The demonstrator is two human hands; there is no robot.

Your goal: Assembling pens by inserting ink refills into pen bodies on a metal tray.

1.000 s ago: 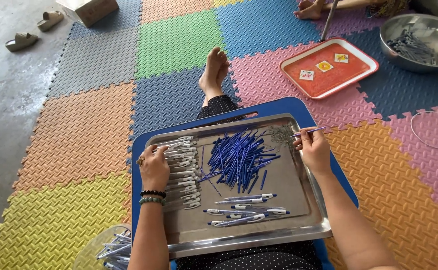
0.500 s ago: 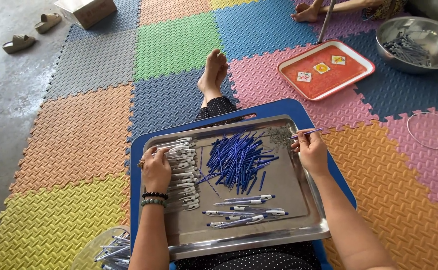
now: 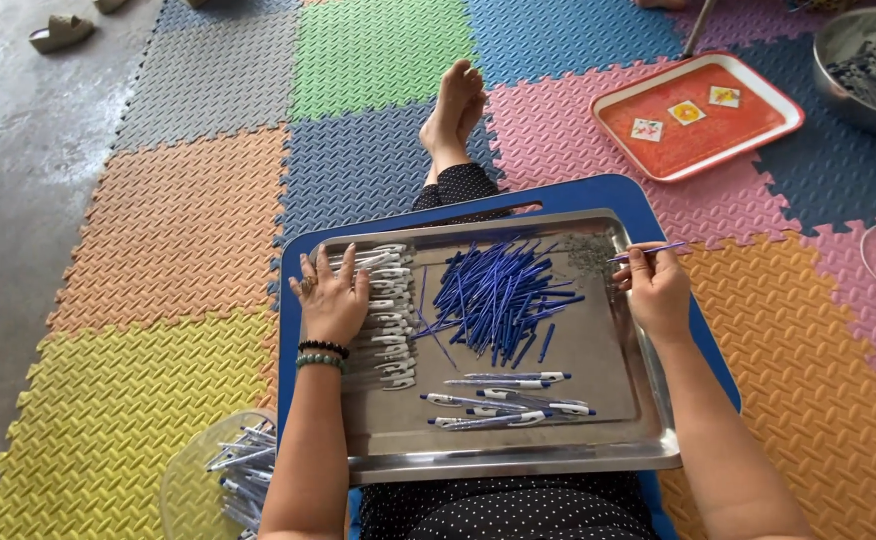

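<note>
Far left, bare grey concrete floor (image 3: 18, 200) with a sandal (image 3: 60, 34) lying on it, then the foam mat (image 3: 188, 220) begins, interlocking squares in grey, orange, yellow, green, blue and pink, ribbed and soft-looking. Low down by the person's left elbow sits a clear plastic bowl (image 3: 193, 480) with finished pens poking out of it.

Now the tray (image 3: 503, 455): shiny steel, rectangular, raised rim, resting on a blue lap board (image 3: 598, 192). The left hand (image 3: 333, 297) lies flat on the tray's left side, fingers slightly spread, palm down on a neat column of clear pen barrels (image 3: 386, 320) with white clips; the barrels run under the fingertips and out to the right of them. Bead bracelets (image 3: 321, 355) ring that wrist.

Centre of the tray, a loose heap of thin blue refills (image 3: 493, 295), crossing each other every which way. Below them, a few assembled pens (image 3: 508, 398) lie roughly level.

Over to the right hand (image 3: 658, 290), at the tray's right edge: thumb and forefinger pinch one blue refill (image 3: 648, 253), held nearly level above the tray, its tip jutting right past the fingers.

Beyond the board, bare feet (image 3: 455, 105) stretch out. Upper right, an orange plastic tray (image 3: 698, 115) with three small squares, and a steel bowl (image 3: 868, 70) at the corner.
</note>
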